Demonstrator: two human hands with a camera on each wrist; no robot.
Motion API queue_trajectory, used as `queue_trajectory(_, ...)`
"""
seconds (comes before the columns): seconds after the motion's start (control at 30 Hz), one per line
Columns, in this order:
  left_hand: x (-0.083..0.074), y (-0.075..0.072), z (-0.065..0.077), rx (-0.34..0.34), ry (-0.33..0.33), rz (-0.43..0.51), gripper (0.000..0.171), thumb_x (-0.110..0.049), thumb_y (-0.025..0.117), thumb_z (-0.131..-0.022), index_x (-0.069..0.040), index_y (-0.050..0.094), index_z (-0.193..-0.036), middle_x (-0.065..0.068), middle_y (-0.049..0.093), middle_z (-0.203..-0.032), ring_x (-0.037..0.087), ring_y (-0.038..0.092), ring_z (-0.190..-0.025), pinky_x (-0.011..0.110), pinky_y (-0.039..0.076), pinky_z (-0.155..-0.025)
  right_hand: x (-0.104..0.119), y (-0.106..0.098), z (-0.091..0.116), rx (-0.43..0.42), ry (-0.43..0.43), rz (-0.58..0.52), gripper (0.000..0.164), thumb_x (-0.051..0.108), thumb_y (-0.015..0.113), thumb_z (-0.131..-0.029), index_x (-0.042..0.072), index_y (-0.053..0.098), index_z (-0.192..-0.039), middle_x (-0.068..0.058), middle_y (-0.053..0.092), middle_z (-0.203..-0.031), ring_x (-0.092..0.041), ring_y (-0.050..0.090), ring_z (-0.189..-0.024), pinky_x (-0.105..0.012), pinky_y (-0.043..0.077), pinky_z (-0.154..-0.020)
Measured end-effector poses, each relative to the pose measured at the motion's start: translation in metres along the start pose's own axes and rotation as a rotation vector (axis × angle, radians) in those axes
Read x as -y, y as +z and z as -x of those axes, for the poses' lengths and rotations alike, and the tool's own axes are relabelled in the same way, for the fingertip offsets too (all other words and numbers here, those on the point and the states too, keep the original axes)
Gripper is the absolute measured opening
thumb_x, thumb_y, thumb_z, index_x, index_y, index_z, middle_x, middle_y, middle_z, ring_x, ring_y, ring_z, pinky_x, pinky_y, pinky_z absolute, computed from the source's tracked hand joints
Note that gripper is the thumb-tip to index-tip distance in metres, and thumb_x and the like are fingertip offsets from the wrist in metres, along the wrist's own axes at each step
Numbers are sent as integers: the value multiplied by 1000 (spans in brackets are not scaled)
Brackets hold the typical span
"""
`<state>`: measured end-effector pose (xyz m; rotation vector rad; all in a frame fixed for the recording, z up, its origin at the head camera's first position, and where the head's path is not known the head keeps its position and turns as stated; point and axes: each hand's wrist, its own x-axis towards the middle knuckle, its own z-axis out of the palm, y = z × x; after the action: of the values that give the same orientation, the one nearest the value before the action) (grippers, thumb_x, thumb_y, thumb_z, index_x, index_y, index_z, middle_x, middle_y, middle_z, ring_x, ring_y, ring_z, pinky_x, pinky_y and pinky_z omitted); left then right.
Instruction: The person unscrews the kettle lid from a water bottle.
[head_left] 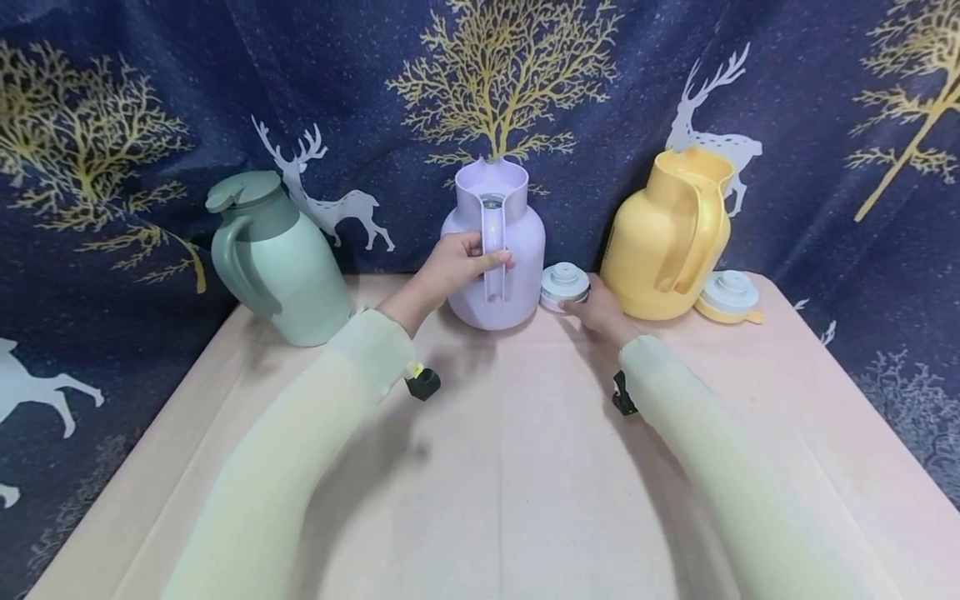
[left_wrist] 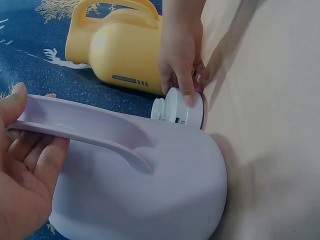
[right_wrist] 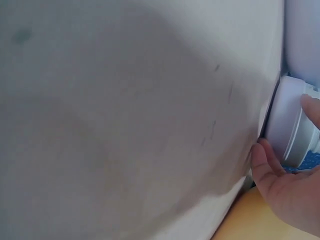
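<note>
A lilac vacuum jug (head_left: 528, 250) stands upright at the back middle of the table, its top uncovered. My left hand (head_left: 461, 260) grips its handle (left_wrist: 95, 132), with the thumb across the outside and fingers curled behind. Just right of the jug lies a lid (head_left: 564, 285), white on top with a lilac base, resting upside down on the table. My right hand (head_left: 597, 310) holds this lid by its side; in the right wrist view the thumb (right_wrist: 311, 107) touches its white part while other fingers lie by the lilac base.
To the right stands a yellow jug (head_left: 637, 250) without its lid; a white-and-yellow lid (head_left: 729, 296) lies beside it. A green jug (head_left: 303, 275) with its lid on stands at the left. Behind the table (head_left: 502, 483) hangs a dark blue patterned cloth (head_left: 360, 100).
</note>
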<state>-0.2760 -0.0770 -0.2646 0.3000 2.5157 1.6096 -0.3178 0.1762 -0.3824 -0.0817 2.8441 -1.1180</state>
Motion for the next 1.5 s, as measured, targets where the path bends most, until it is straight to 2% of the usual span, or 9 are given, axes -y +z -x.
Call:
queue_trajectory(0.2, 1, -1, 5, -77, -9, 32, 35, -26, 69, -99, 1, 71, -120, 16, 73, -120, 14, 57, -99, 23, 46, -83, 5, -5, 6, 52, -38, 5, 81, 19, 59, -100, -7, 11, -161, -36, 34, -158, -47, 39, -147, -51, 29, -126)
queue_trajectory(0.4, 5, 7, 15, -155, 3, -28, 39, -35, 66, -100, 0, 75, -112, 14, 73, -106, 18, 57, -97, 27, 48, -85, 2, -9, 15, 135, -65, -72, 86, 19, 56, -102, -3, -2, -162, -38, 31, -159, -49, 33, -150, -53, 27, -127)
queue_trajectory(0.53, 16, 10, 24, -127, 38, -81, 38, -30, 62, -103, 3, 71, -120, 21, 72, -120, 28, 63, -112, 37, 52, -102, 0, -11, 26, 188, -54, -121, 84, 22, 55, -104, -6, -1, -161, -40, 22, -162, -52, 26, -152, -55, 23, -128)
queue_trajectory(0.67, 33, 8, 36, -100, 55, -75, 39, -21, 60, -103, 3, 64, -134, 21, 64, -140, 32, 58, -134, 41, 46, -116, 0, -8, 41, 218, -67, -92, 78, 23, 54, -104, -12, 10, -158, -41, 27, -159, -52, 32, -149, -56, 26, -126)
queue_trajectory(0.8, 51, 2, 57, -72, 74, -151, 40, -18, 57, -104, 1, 60, -139, 17, 60, -146, 33, 56, -139, 43, 45, -118, 2, -2, 58, 256, -92, -59, 74, 22, 53, -105, -15, 15, -156, -39, 32, -157, -51, 37, -147, -56, 26, -126)
queue_trajectory(0.97, 70, -7, 85, -36, 104, -279, 37, -19, 55, -104, -1, 64, -136, 16, 68, -137, 35, 64, -129, 46, 50, -111, 9, 10, 78, 254, -156, -46, 68, 19, 55, -104, -16, 24, -153, -38, 39, -154, -51, 45, -141, -56, 34, -121)
queue_trajectory(1.23, 80, -48, 122, -60, 180, -286, 27, -10, 56, -103, 5, 69, -122, 22, 77, -109, 35, 75, -103, 49, 58, -97, 34, 30, 110, 216, -360, -73, 43, 13, 59, -102, -10, 54, -138, -32, 57, -142, -47, 60, -127, -52, 53, -104)
queue_trajectory(1.37, 72, -79, 143, -66, 207, -290, 26, -9, 56, -104, 5, 68, -122, 18, 78, -100, 15, 75, -90, 35, 59, -93, 54, 41, 123, 237, -480, -134, 34, 9, 63, -99, -7, 62, -129, -28, 64, -135, -44, 66, -120, -46, 59, -94)
queue_trajectory(1.5, 62, -114, 167, -168, 272, -213, 20, -6, 57, -103, 1, 71, -114, -3, 79, -90, -5, 68, -77, 15, 55, -71, 88, 44, 134, 258, -566, -225, 36, 10, 62, -100, -5, 61, -132, -23, 67, -131, -38, 67, -117, -42, 59, -94)
